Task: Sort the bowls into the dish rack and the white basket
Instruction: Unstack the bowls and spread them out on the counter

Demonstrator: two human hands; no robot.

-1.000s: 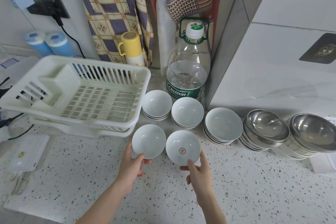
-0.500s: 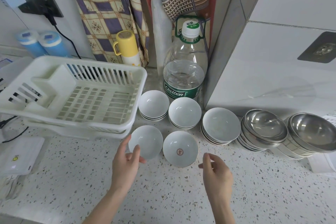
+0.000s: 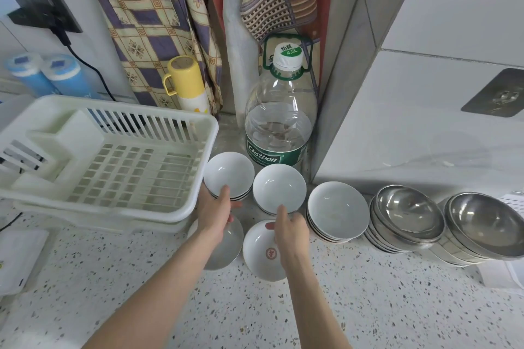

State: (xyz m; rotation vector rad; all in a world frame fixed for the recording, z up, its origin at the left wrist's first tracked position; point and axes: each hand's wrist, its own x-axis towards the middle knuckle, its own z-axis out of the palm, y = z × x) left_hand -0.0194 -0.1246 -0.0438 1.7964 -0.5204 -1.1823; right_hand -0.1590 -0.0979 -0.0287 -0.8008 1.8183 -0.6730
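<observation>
- Left hand [image 3: 214,214]: reaches over the plain white bowl [image 3: 226,246] at the counter's front; its thumb lies over the near rim of the left rear stack of white bowls [image 3: 229,174], while the other fingers curl below that stack's side, so the hand grips it.
- Right hand [image 3: 290,231]: its thumb rests on the near rim of the middle rear stack of white bowls [image 3: 279,188]; the remaining fingers bend under the rim, mostly hidden, pinching the stack's edge.
- Marked bowl [image 3: 262,252]: a white bowl with a red emblem inside, lying beneath the right wrist, just beside the plain white bowl.
- Tilted stack of white bowls [image 3: 337,212]: leans just right of the right hand, apart from its fingers.
- Steel bowls [image 3: 408,217]: two nested stacks farther right along the wall.
- White dish rack [image 3: 107,161]: stands left of the bowls, its right corner just beside the left hand; it holds no bowls.
- Water bottle [image 3: 280,127]: upright behind the rear stacks.
- Speckled counter [image 3: 397,300]: carries every item listed.
</observation>
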